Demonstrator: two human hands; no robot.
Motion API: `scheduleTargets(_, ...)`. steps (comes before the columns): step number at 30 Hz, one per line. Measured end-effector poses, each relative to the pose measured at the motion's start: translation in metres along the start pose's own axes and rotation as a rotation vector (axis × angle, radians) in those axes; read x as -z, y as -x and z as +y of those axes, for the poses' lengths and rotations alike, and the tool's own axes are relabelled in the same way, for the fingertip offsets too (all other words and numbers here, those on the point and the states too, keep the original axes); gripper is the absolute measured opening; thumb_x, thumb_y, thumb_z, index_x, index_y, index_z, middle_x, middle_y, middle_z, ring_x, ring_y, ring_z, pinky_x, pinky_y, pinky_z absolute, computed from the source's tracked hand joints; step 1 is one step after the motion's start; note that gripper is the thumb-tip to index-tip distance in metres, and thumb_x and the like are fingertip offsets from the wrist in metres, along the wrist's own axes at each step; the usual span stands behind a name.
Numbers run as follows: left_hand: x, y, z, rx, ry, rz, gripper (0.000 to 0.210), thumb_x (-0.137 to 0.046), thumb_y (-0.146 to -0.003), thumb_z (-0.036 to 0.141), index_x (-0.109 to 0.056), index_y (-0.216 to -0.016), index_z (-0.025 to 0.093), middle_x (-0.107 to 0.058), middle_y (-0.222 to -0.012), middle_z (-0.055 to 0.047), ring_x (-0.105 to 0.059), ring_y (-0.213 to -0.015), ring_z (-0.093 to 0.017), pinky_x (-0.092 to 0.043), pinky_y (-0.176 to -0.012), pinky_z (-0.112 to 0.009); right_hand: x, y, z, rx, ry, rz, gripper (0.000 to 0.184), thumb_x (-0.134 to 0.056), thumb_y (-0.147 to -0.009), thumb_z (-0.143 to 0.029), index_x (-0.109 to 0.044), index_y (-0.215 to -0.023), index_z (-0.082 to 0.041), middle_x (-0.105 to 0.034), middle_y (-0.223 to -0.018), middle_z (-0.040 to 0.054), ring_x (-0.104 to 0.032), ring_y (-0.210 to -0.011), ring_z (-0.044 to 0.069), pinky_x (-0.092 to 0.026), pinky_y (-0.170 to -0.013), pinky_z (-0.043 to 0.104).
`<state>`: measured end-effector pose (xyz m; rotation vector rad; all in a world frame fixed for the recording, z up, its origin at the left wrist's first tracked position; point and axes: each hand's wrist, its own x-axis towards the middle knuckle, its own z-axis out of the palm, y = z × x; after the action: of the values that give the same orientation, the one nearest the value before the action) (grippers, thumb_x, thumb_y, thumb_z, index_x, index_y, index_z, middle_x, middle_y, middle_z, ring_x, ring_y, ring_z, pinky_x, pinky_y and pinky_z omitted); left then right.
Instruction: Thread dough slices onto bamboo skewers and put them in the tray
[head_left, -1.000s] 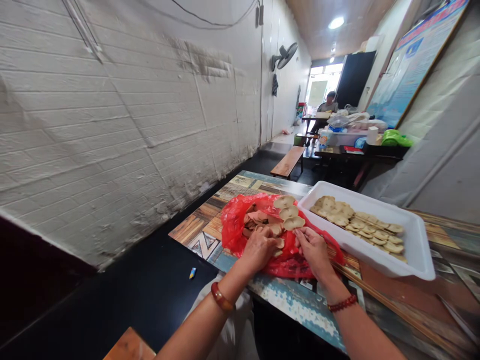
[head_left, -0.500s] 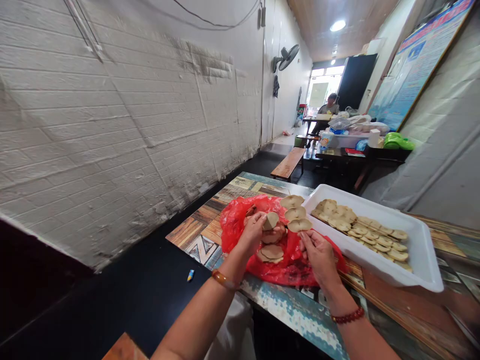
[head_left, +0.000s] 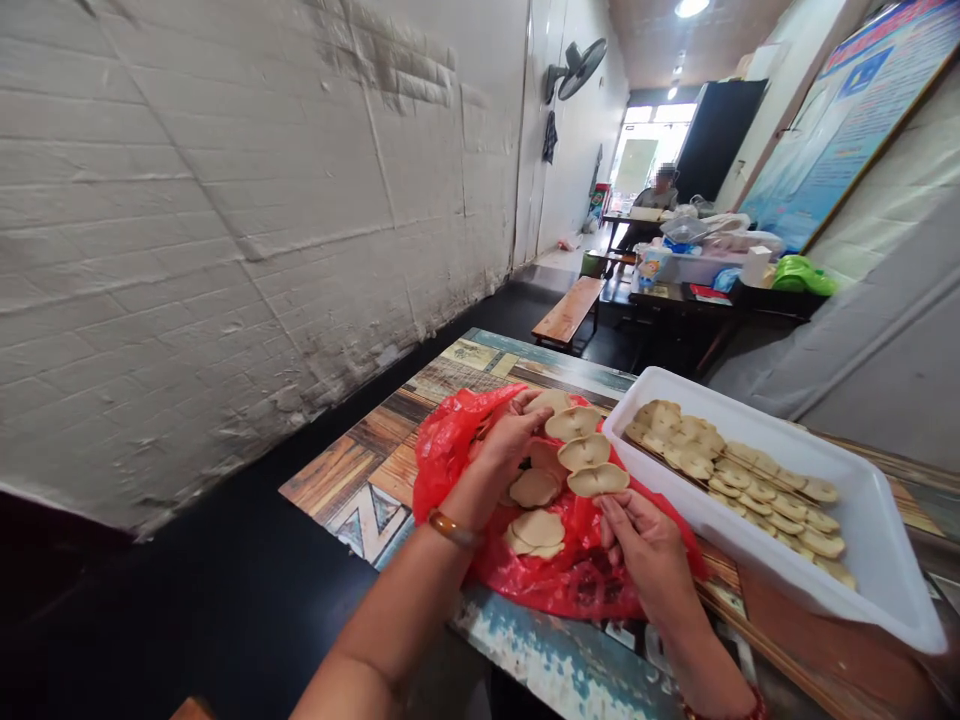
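My right hand (head_left: 639, 545) pinches the near end of a skewer threaded with round tan slices (head_left: 585, 452); the stick itself is mostly hidden behind them. At the far end of that row, my left hand (head_left: 516, 432) holds a single tan slice (head_left: 552, 401) between thumb and fingers. Whether the stick passes through this slice, I cannot tell. Beneath both hands lies an open red plastic bag (head_left: 450, 440), with loose tan slices (head_left: 537, 530) piled on it.
To the right, a white plastic tub (head_left: 911, 600) contains rows of skewered slices (head_left: 772, 495). All this rests on a patterned wooden table (head_left: 360, 455). Beyond are a wooden bench (head_left: 570, 308), a cluttered table (head_left: 675, 293) and a seated person (head_left: 656, 195). A white wall (head_left: 247, 230) runs along the left.
My left hand has brought its slice up and right to the far end of the skewered row. My right hand still grips the near end. The view has shifted slightly.
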<state>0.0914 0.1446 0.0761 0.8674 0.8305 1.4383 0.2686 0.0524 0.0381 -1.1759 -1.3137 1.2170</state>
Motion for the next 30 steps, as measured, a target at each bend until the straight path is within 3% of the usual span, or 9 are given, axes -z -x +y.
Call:
scheduleTargets(4,0.009,0.003,0.0,0.074,-0.001,0.034,0.022,-0.074,-0.062,0.028,-0.059,-0.073,0.016,-0.059,-0.063,0.004,-0.052,-0.054,-0.008,-0.038,-0.051,-0.019,-0.002,0.002,-0.001,-0.013,0.117,-0.054,0.031,-0.055,-0.085,-0.048,-0.059,-0.076,-0.018,-0.052,-0.054,-0.0042,-0.046,-0.041,0.007,-0.035,-0.041,0.019)
scheduleTargets(9,0.021,0.003,0.009,-0.006,-0.053,0.022,0.014,-0.069,-0.067,0.025,-0.063,-0.075,0.016,-0.062,-0.065,0.001,-0.053,-0.056,-0.008,-0.037,-0.05,-0.019,0.0,0.003,0.004,-0.093,0.181,-0.032,0.031,-0.056,-0.084,-0.049,-0.062,-0.087,-0.019,-0.053,-0.055,-0.0041,-0.048,-0.041,0.009,-0.037,-0.041,0.02)
scheduleTargets(15,0.026,0.002,0.015,-0.043,-0.046,-0.018,0.014,-0.067,-0.068,0.024,-0.064,-0.079,0.016,-0.066,-0.071,-0.002,-0.059,-0.063,-0.012,-0.035,-0.05,-0.02,-0.001,0.006,0.003,-0.113,0.259,-0.057,0.033,-0.055,-0.083,-0.052,-0.059,-0.072,-0.021,-0.053,-0.054,-0.003,-0.048,-0.041,0.01,-0.038,-0.04,0.021)
scheduleTargets(19,0.029,0.003,0.012,-0.018,-0.045,0.019,0.012,-0.065,-0.07,0.027,-0.063,-0.075,0.016,-0.063,-0.064,-0.001,-0.056,-0.058,-0.011,-0.033,-0.05,-0.021,-0.004,0.008,0.002,-0.094,0.3,-0.077,0.034,-0.053,-0.084,-0.052,-0.059,-0.07,-0.021,-0.052,-0.051,-0.0032,-0.047,-0.039,0.01,-0.038,-0.04,0.022)
scheduleTargets(24,0.03,0.001,0.006,0.04,-0.026,-0.047,0.015,-0.068,-0.069,0.03,-0.063,-0.075,0.017,-0.062,-0.065,0.0,-0.054,-0.057,-0.011,-0.038,-0.054,-0.023,-0.003,0.008,0.007,-0.084,0.34,-0.056,0.038,-0.054,-0.081,-0.055,-0.058,-0.063,-0.021,-0.053,-0.049,-0.002,-0.046,-0.037,0.012,-0.037,-0.04,0.024)
scheduleTargets(30,0.028,0.002,0.008,-0.02,-0.064,-0.006,0.015,-0.068,-0.068,0.027,-0.063,-0.078,0.016,-0.062,-0.065,0.0,-0.052,-0.057,-0.009,-0.034,-0.052,-0.021,-0.003,0.006,0.007,-0.077,0.35,-0.048,0.039,-0.054,-0.081,-0.056,-0.059,-0.064,-0.02,-0.052,-0.046,-0.003,-0.045,-0.036,0.01,-0.036,-0.039,0.022)
